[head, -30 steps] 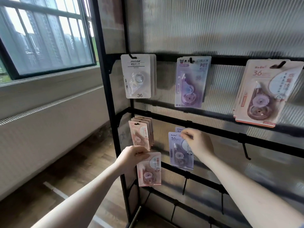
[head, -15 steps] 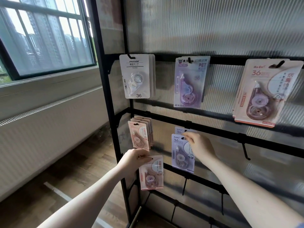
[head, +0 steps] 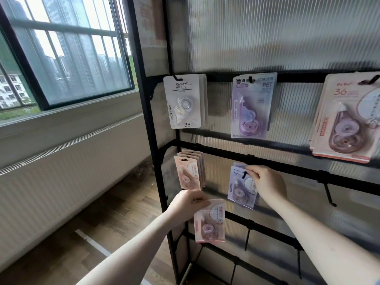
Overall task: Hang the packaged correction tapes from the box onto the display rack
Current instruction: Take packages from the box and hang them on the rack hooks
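Lilac-carded correction tape (head: 241, 186) is pinched at its top by the right hand (head: 267, 184) at a hook; a pink pack (head: 209, 222) is gripped by the left hand (head: 188, 203).

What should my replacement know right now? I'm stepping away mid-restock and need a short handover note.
Left hand: grips a pink pack by its top, below the hanging pink stack, not hooked.
Right hand: pinches the top of a purple pack at its middle-row hook.
Done: the top row carries white packs, purple packs and large pink packs.
Left: seat the purple pack, hang the pink one; the empty hook and lower ones remain. Box not in view.
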`<move>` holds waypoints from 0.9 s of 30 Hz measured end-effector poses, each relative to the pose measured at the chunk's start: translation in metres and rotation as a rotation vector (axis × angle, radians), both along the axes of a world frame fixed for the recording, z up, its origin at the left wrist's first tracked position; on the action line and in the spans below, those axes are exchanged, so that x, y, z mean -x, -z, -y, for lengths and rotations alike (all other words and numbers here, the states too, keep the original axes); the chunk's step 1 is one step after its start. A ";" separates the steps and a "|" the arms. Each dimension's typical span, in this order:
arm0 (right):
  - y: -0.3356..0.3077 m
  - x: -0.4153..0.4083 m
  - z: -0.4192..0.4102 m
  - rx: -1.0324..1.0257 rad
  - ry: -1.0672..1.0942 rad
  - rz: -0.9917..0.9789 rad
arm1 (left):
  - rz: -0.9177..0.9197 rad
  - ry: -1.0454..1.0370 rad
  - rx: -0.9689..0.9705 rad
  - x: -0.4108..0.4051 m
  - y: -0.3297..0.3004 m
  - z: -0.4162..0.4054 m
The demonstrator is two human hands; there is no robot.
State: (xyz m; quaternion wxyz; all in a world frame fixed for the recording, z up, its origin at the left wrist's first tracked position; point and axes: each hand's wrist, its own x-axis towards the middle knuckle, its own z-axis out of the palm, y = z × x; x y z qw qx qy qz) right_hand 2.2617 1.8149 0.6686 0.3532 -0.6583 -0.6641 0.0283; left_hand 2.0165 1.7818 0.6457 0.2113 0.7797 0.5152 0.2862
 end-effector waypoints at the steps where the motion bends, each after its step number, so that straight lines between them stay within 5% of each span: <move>1: 0.000 0.000 0.001 -0.007 0.000 0.002 | -0.006 0.002 -0.005 -0.001 -0.001 0.001; 27: 0.031 -0.112 0.132 0.103 0.120 0.156 | 0.011 0.155 -0.035 -0.124 -0.016 0.032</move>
